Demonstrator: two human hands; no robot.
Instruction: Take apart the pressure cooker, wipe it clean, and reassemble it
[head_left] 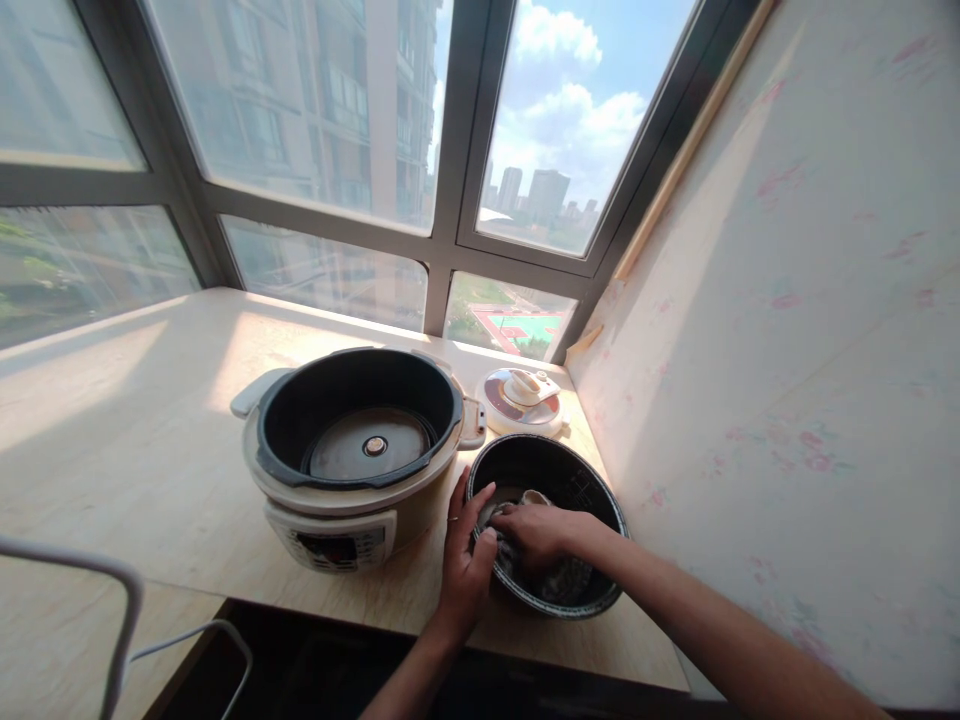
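A black inner pot [600,490] stands on the counter at the right, tilted a little in view. My left hand [466,560] grips its left rim, thumb inside and fingers along the edge. Inside the pot, my right hand [534,535] presses a greyish cloth [566,578] against the lower inner wall; its fingertips are partly hidden in the cloth. Left of the pot sits an open cream electric cooker [330,535] with an empty dark cavity and a round metal plate at its bottom. Its lid [521,400] lies behind the pot.
The pale counter [135,440] runs along the windows [322,110]. A flowered wall [787,380] rises close on the right. White cable or tubing [127,600] curves at the lower left. A dark gap lies below the counter's front edge.
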